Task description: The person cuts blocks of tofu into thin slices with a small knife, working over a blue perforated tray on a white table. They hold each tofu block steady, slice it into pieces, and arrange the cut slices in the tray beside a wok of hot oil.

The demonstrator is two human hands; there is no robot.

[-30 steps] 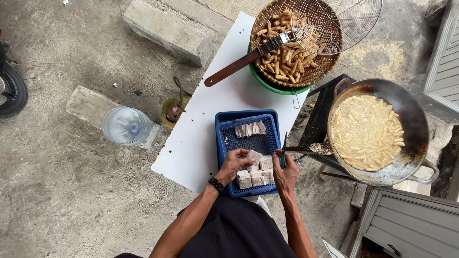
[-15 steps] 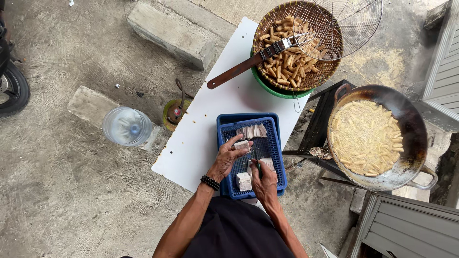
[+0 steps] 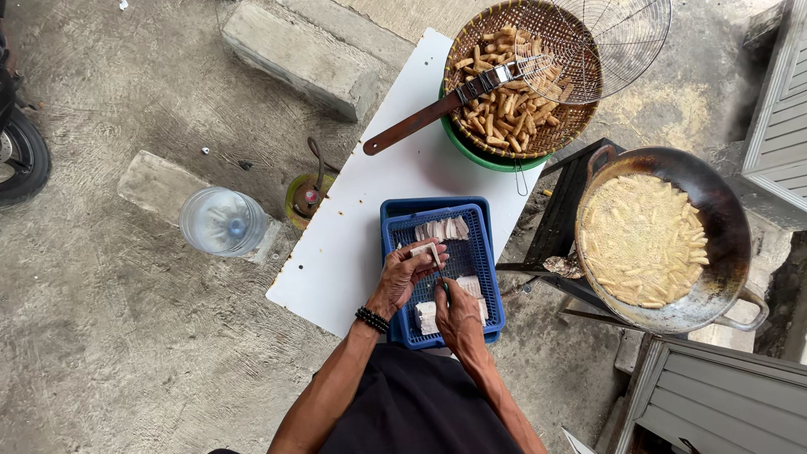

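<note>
A blue slotted plastic tray (image 3: pixel 479 244) sits on a white board (image 3: pixel 378 202) and holds pale cut blocks, a row at its far end (image 3: pixel 443 229) and more near me (image 3: pixel 427 316). My left hand (image 3: pixel 405 274) holds one pale piece (image 3: pixel 421 250) over the tray, fingers curled around it. My right hand (image 3: pixel 458 313) grips a thin knife (image 3: pixel 438 269) whose blade reaches up to that piece. A black bead bracelet rings my left wrist.
A woven basket (image 3: pixel 504 92) of fried sticks sits in a green bowl, with a wire skimmer (image 3: pixel 588 42) and a brown-handled scoop (image 3: pixel 420 122) on it. A wok (image 3: pixel 664 244) of frying pieces stands right. A water bottle (image 3: pixel 221 221), concrete blocks and a tyre lie left.
My hands moved from the near end of the tray toward its middle. The left hand lifted a pale piece and the right hand brought the knife up to it.
</note>
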